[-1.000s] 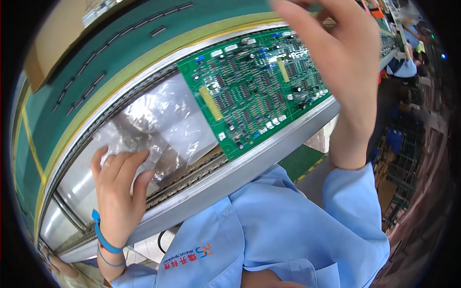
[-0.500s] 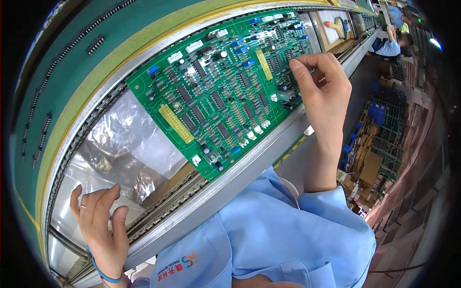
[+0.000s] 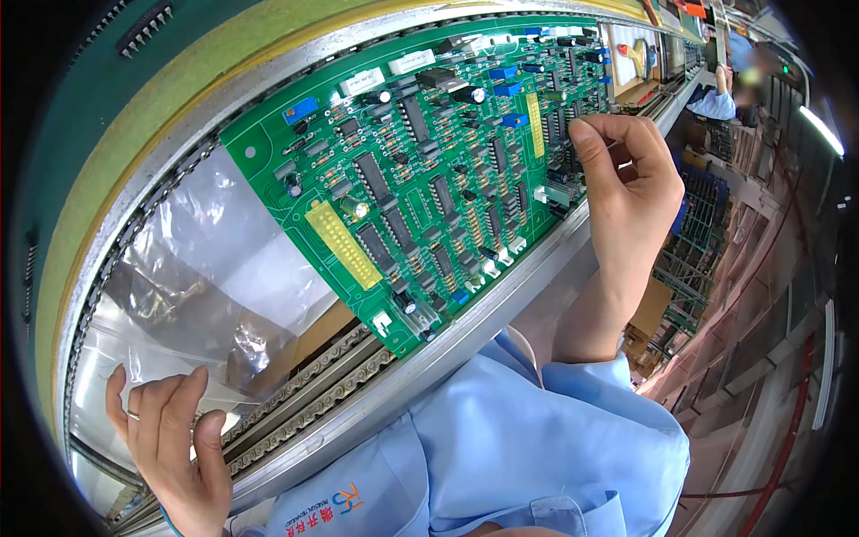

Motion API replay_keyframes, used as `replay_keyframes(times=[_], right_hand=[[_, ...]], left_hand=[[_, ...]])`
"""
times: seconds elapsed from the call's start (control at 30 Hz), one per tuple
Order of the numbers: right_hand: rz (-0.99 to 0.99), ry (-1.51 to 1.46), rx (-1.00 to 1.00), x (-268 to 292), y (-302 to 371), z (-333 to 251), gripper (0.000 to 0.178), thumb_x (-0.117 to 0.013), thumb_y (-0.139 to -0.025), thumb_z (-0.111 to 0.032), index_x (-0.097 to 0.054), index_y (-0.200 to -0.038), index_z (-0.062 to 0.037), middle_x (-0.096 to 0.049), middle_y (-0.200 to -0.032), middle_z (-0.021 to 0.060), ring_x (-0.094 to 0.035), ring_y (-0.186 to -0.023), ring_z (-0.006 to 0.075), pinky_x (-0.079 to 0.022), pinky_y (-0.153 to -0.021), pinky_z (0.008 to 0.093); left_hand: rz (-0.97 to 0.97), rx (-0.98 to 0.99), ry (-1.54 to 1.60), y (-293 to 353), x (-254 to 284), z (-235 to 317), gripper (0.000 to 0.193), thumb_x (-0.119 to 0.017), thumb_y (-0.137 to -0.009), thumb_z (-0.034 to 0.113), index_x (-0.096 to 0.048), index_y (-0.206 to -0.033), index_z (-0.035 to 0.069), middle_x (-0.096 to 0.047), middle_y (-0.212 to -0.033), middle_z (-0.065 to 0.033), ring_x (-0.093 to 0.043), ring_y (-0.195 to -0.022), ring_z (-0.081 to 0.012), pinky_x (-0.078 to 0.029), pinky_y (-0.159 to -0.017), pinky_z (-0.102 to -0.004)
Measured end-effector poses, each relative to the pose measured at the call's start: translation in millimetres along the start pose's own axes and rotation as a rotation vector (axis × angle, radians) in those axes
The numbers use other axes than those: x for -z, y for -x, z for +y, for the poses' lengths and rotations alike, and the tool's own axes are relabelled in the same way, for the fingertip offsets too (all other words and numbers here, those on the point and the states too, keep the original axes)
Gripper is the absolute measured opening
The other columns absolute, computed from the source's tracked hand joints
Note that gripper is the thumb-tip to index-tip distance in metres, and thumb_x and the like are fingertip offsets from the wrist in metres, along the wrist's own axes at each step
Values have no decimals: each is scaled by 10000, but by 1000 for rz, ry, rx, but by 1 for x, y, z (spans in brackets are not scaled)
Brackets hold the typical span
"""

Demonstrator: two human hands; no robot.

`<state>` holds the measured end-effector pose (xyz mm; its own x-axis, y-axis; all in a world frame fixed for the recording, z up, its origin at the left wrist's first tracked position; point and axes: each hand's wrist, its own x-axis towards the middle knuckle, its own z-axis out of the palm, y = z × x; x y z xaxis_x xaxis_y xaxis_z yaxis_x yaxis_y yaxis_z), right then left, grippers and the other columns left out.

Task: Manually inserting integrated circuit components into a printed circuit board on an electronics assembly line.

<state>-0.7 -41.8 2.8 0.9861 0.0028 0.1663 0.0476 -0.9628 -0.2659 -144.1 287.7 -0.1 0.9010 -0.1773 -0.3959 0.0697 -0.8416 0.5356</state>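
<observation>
Circuit board (image 3: 429, 192), green, rectangular | bare right hand (image 3: 633, 179) over its right side: I saw thumb-and-forefinger together, contents indiscernible | bare left hand (image 3: 174, 438): fingers hung apart near crumpled clear plastic (image 3: 183, 268)

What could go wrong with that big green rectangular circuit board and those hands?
The bare right hand has its fingertips very close to, or on, the crowded green rectangular circuit board, so a slip might bend something there.

The bare left hand's thumb looks near the silver metal roller chain, so it could get pinched if that chain ran.
</observation>
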Motion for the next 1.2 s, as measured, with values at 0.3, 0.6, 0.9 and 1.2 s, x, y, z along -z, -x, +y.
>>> replay_keyframes(times=[0.3, 0.6, 0.9, 1.2], right_hand=[[-4, -21, -41, 0, 1, -1, 94, -747, -788, -74, -694, -829, -8, -614, -736, 46, -501, -562, 105, -400, -527, 246], [-26, 2, -76, -1, 0, -5, 93, -749, -785, -68, -692, -822, -5, -612, -730, 45, -503, -559, 99, -400, -523, 240], [33, -14, -53, -5, 5, -7, 97, -752, -783, -62, -682, -812, -2, -606, -715, 45, -509, -544, 91, -395, -501, 230], [30, -133, -157, -8, 7, -8, 114, -751, -787, -59, -673, -808, 21, -610, -706, 33, -512, -548, 65, -405, -504, 220]], left_hand=[[-27, 21, 28, -3, -4, -9, 257, -584, -862, 92, -636, -1091, -13, -596, -904, -114, -560, -904, -255, -222, -1139, -515], [-37, 3, 24, -3, -5, -13, 255, -567, -894, 128, -634, -1106, 5, -599, -897, -113, -572, -887, -253, -229, -1137, -518], [-38, 7, 17, -3, -5, -12, 258, -550, -919, 155, -629, -1105, -6, -593, -890, -114, -571, -893, -257, -239, -1128, -519], [-34, 19, -6, -1, -5, -14, 246, -566, -887, 83, -627, -1110, -2, -593, -900, -114, -576, -881, -251, -235, -1132, -518]])
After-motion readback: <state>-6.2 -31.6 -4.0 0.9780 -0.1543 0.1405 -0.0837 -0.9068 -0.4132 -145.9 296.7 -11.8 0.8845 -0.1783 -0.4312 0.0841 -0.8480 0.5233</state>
